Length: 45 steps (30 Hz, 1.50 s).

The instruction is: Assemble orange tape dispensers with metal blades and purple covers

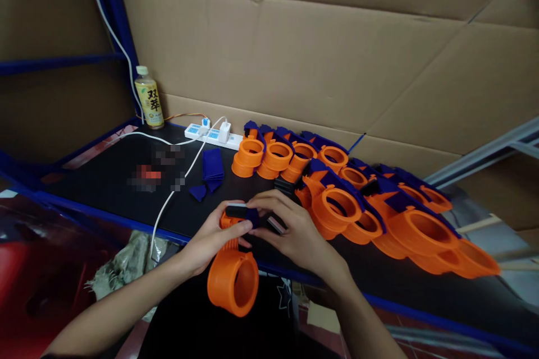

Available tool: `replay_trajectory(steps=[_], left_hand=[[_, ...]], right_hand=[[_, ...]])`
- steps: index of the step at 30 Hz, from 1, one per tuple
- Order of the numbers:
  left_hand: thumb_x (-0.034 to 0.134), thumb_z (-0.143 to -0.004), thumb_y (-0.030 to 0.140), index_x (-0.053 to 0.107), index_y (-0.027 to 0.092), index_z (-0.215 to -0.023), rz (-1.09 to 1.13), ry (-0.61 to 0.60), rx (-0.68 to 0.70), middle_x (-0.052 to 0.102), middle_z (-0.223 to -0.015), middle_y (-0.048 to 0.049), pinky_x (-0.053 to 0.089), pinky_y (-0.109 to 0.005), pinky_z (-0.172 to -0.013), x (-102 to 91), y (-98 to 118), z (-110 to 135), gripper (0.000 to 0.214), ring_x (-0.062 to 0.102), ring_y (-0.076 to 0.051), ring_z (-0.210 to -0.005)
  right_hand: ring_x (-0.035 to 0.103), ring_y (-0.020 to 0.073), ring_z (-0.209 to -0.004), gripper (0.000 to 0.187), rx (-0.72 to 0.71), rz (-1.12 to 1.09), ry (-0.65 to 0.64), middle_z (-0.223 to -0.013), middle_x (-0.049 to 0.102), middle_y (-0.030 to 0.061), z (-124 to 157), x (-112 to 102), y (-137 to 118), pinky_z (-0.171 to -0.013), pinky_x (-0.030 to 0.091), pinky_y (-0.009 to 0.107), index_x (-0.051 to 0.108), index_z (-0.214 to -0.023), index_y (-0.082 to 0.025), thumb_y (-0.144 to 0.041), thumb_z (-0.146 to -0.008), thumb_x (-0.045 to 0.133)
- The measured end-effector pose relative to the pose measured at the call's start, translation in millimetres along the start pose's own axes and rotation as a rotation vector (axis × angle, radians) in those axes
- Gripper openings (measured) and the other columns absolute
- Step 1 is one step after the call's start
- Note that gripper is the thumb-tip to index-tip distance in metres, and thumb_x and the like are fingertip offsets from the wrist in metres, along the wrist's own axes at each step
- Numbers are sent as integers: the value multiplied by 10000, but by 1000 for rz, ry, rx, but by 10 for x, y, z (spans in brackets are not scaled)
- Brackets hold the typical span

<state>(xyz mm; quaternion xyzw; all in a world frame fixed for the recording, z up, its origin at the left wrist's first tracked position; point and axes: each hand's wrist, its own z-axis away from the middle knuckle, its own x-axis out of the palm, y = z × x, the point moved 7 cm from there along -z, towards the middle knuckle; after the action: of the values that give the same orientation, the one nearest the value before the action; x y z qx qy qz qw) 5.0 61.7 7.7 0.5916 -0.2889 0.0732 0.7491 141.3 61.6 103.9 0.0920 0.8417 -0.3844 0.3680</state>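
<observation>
Low centre of the frame, we've got our left hand [210, 238] clamping the orange ring part [232, 280] steady off the worktop [105, 185] edge while our right hand [290, 230] pinches a blue strip [252, 216] onto its top.

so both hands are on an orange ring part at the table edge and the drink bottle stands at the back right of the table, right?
Not quite: the head view shows the drink bottle at the back left. Both the left hand and right hand do hold the orange ring part.
</observation>
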Motion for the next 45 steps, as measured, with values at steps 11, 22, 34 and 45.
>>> replay_trajectory(steps=[11,22,34,45], left_hand=[[705,-854,319,590,161,-1266,223,41,-116,718,-1132,-156,633,-455,-769,-44,29,139,456,749,-291,-922],[779,-822,327,660,124,-1124,146,-5,-41,733,-1135,-186,644,-421,-673,-43,124,111,382,750,-300,-881],[737,-853,313,652,133,-1173,96,-17,117,732,-1120,-168,641,-450,-727,-104,267,94,376,734,-290,-896],[787,-805,350,652,150,-1188,126,105,203,738,-1150,-153,632,-488,-822,-189,277,33,453,745,-288,-931]], right_hand=[[693,122,-842,354,301,253,-124,-1112,713,74,-877,374,453,-790,546,252,599,-1287,-188,-303,-1076,338],[659,304,-1171,351,552,709,-203,-1126,700,242,-1402,828,831,-938,529,386,651,-1201,-66,-300,-1023,458],[683,298,-1096,336,456,798,-110,-1066,710,219,-1383,651,586,-898,529,366,639,-1170,-69,-57,-970,370],[687,216,-971,268,100,485,478,-1072,683,95,-141,-76,-53,-898,562,352,633,-1216,-232,-250,-1034,438]])
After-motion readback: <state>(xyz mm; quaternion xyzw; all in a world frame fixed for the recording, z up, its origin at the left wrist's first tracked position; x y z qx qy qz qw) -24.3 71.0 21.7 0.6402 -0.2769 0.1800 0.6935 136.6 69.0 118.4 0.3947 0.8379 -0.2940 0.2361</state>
